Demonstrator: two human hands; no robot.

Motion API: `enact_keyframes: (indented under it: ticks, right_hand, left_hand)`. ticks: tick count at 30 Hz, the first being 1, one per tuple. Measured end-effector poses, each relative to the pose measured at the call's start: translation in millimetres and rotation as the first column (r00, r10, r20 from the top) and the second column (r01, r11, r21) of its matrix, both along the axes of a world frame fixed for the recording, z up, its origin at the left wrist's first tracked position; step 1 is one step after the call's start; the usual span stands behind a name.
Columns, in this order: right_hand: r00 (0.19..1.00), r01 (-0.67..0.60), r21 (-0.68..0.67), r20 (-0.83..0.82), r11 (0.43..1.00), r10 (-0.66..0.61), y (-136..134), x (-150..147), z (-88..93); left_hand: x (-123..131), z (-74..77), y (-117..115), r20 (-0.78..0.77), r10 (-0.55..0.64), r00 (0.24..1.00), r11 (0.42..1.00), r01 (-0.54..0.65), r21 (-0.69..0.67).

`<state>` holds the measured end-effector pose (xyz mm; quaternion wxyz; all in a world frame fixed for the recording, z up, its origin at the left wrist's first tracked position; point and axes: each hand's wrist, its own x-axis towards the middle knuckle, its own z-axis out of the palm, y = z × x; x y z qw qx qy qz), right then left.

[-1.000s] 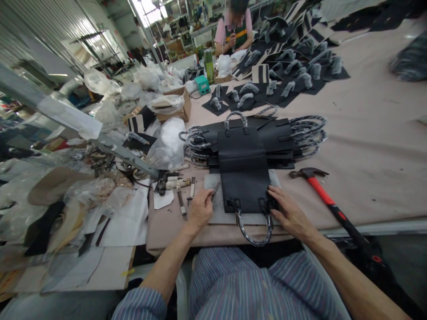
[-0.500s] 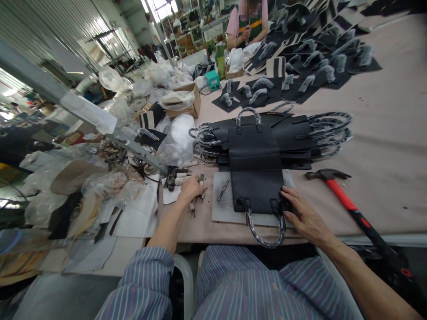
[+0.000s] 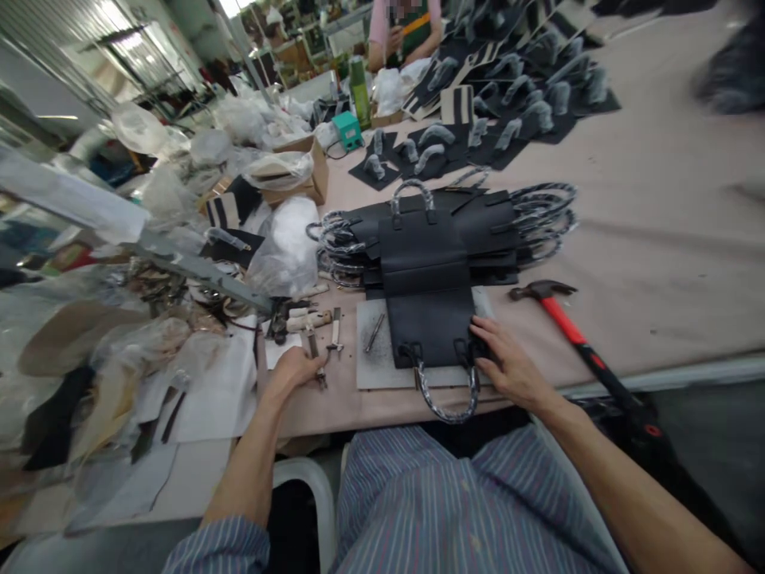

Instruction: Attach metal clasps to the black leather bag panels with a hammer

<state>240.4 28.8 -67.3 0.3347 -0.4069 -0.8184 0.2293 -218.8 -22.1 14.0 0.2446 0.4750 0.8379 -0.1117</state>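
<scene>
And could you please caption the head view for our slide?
Right hand on a black panel, left hand at metal tools.

A bag-making workshop. Black bag panels with film-wrapped handles lie stacked on a cloth-covered worktable, a claw hammer at near right. Similar handled pieces spread across its far side, near a co-worker; corrugated cladding lines the far left.

ribbed wall, bright window, pinkish covered table

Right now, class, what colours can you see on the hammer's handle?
The hammer's handle is red and black, as the head view shows best.
</scene>
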Motion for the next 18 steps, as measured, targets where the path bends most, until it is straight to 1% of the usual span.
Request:
enact_keyframes:
  ticks: [3,4,5,6,7,8,9,10,11,12,13,15,17,18]
  right_hand:
    - [1.000,0.006,-0.007,-0.013,1.000,-0.006,-1,-1,5.2]
    - [1.000,0.011,-0.006,-0.019,1.000,-0.011,-1,-2,6.2]
    - [1.000,0.019,-0.007,-0.025,1.000,-0.019,-2,-2,6.7]
    - [0.999,0.028,-0.009,-0.030,1.000,-0.029,-2,-2,6.9]
    - [0.999,0.035,-0.014,-0.034,0.999,-0.036,-3,-3,6.8]
    - [0.999,0.038,-0.021,-0.037,0.999,-0.039,-3,-3,6.5]
    - [0.998,0.038,-0.025,-0.040,0.999,-0.039,-3,-3,6.1]
    - [0.998,0.036,-0.025,-0.045,0.999,-0.037,-3,-2,5.6]
    - [0.998,0.032,-0.022,-0.050,0.999,-0.033,-3,-2,5.3]
    - [0.998,0.029,-0.017,-0.054,0.999,-0.029,-3,-2,5.1]
    - [0.998,0.026,-0.014,-0.056,1.000,-0.027,-3,-1,5.2]
    - [0.998,0.023,-0.015,-0.052,1.000,-0.024,-4,-1,6.1]
    - [0.999,0.021,-0.024,-0.040,0.999,-0.022,-4,-1,7.3]
    - [0.999,0.022,-0.026,-0.037,0.999,-0.023,-4,-1,7.8]
  left_hand:
    - [-2,-7.2,3,0.019,-0.003,1.000,1.000,0.003,0.008]
    - [-2,-6.8,2,0.061,0.033,0.998,0.999,-0.035,0.023]
    - [-1,-4.7,0,0.141,0.097,0.985,0.994,-0.103,0.040]
    - [-1,-0.9,-2,0.257,0.173,0.951,0.979,-0.194,0.060]
    - [-1,4.5,-5,0.399,0.240,0.885,0.952,-0.294,0.079]
    - [1,11.0,-9,0.546,0.280,0.790,0.915,-0.391,0.096]
    - [5,17.9,-11,0.675,0.276,0.684,0.876,-0.468,0.117]
    - [10,24.7,-12,0.774,0.234,0.588,0.839,-0.524,0.145]
    - [19,30.4,-12,0.843,0.166,0.511,0.807,-0.561,0.181]
    - [30,34.3,-10,0.888,0.087,0.451,0.778,-0.587,0.222]
    - [45,36.0,-6,0.913,0.008,0.407,0.753,-0.603,0.263]
    - [80,31.9,4,0.922,-0.144,0.359,0.713,-0.609,0.348]
    - [119,19.5,16,0.893,-0.275,0.356,0.686,-0.578,0.442]
    - [138,11.4,21,0.867,-0.331,0.373,0.675,-0.548,0.493]
